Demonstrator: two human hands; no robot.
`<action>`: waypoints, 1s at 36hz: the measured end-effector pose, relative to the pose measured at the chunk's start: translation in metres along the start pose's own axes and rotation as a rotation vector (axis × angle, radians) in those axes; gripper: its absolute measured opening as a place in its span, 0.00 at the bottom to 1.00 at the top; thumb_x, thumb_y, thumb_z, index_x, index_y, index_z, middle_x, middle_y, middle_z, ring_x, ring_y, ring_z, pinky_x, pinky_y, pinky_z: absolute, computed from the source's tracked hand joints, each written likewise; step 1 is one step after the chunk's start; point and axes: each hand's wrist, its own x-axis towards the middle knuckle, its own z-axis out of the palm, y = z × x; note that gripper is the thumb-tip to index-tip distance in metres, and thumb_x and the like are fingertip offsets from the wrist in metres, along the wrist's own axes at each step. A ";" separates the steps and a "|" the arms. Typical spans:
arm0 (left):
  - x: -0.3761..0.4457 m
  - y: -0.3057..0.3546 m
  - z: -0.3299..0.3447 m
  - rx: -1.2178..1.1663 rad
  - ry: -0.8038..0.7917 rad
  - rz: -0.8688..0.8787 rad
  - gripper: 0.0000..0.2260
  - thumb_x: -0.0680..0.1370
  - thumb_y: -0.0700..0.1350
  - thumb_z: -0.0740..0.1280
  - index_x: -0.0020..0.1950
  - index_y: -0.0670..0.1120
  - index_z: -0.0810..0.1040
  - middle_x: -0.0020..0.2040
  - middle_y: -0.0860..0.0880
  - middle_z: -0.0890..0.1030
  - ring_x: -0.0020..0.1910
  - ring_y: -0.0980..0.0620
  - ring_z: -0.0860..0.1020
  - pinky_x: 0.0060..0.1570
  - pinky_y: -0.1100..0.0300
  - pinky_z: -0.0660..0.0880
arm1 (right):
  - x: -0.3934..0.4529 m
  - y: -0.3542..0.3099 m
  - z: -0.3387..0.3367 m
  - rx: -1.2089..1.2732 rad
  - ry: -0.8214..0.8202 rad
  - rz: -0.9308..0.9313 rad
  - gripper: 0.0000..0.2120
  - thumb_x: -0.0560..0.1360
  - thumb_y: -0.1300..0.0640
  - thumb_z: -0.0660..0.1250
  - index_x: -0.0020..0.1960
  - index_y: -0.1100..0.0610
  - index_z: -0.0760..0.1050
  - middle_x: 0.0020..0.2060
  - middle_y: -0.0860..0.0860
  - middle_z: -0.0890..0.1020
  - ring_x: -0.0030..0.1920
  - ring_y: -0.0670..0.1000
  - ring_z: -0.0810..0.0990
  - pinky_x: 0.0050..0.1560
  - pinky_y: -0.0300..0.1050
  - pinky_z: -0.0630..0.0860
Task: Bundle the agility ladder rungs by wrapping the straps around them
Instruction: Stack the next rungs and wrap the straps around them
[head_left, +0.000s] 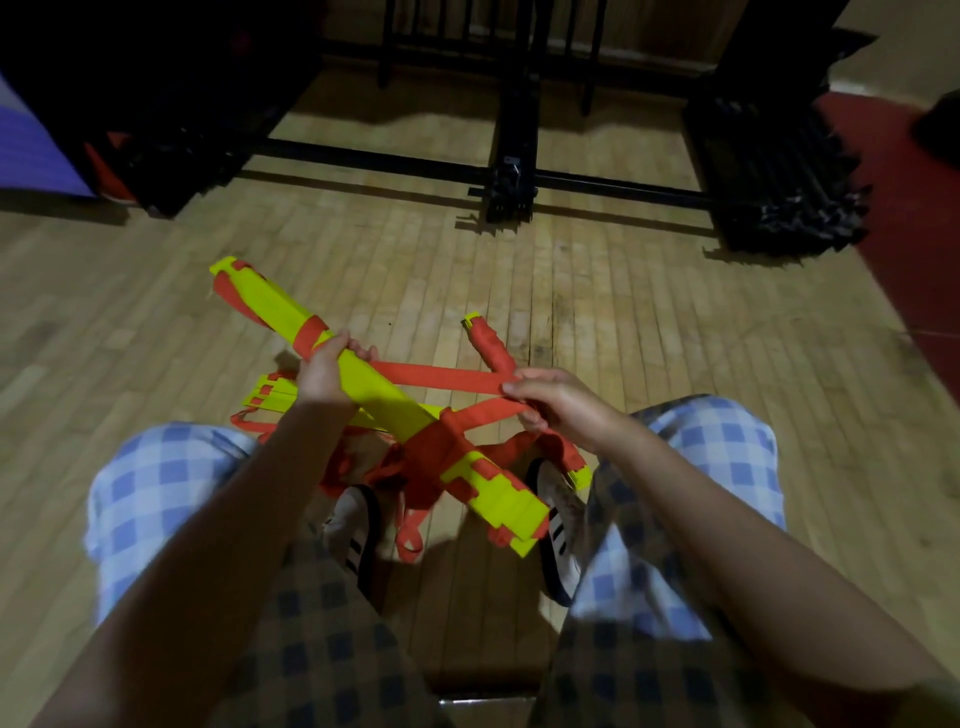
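right hand (558, 410), fingers curled, pinched orange straps (441, 376) pulled taut. left hand (324, 371) gripped a bundle of yellow rungs (374, 384), held slantwise above the knees. loose rungs (270, 397) lay beneath on the wood floor (623, 312). black metal frame (514, 171) stood beyond.

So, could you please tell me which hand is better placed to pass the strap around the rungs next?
The right hand: it already pinches the taut orange strap. The left hand grips the stacked yellow rungs, steadying them, so it is probably best kept there.
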 end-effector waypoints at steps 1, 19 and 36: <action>0.002 0.002 0.000 0.002 0.029 0.016 0.11 0.80 0.39 0.64 0.38 0.43 0.69 0.24 0.50 0.71 0.21 0.55 0.72 0.34 0.60 0.78 | 0.000 0.000 0.000 -0.003 -0.003 -0.003 0.09 0.74 0.56 0.66 0.37 0.57 0.71 0.25 0.50 0.69 0.24 0.46 0.67 0.27 0.36 0.66; 0.008 0.006 0.000 0.238 0.038 0.294 0.11 0.82 0.42 0.61 0.64 0.43 0.68 0.41 0.44 0.73 0.30 0.51 0.77 0.32 0.59 0.78 | -0.001 0.005 0.014 -0.009 -0.031 0.005 0.11 0.79 0.62 0.63 0.38 0.59 0.72 0.32 0.55 0.75 0.30 0.50 0.72 0.34 0.39 0.69; 0.015 0.005 0.002 0.483 0.092 0.411 0.08 0.83 0.51 0.55 0.53 0.48 0.67 0.32 0.50 0.69 0.28 0.55 0.75 0.29 0.61 0.70 | 0.004 0.009 0.025 -0.267 -0.028 0.051 0.09 0.76 0.64 0.68 0.40 0.55 0.71 0.28 0.48 0.71 0.27 0.47 0.67 0.30 0.41 0.62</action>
